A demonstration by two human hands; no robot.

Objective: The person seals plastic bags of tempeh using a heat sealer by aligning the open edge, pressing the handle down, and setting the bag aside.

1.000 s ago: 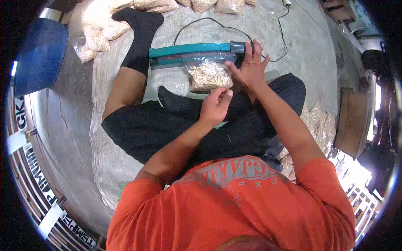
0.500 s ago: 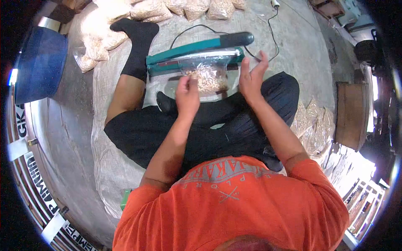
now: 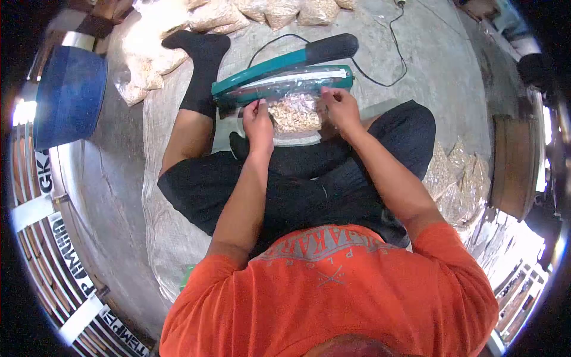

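Observation:
A clear plastic bag of pale, chunky dry pieces lies in front of my crossed legs. Its top edge runs over the white strip of a green impulse sealer, whose arm with the black handle is raised. My left hand pinches the bag's left side near the top. At the upper right corner of the bag, my right hand pinches the plastic between thumb and fingers.
Several filled bags line the far edge of the pale floor sheet, and more filled bags sit at the right. A blue tub stands at the left, a wooden box at the right. The sealer's black cord trails across the sheet.
My right hand has come down from beside the sealer's handle to the bag's right corner. The sealer arm is lifted higher. My left hand has shifted to the bag's left edge.

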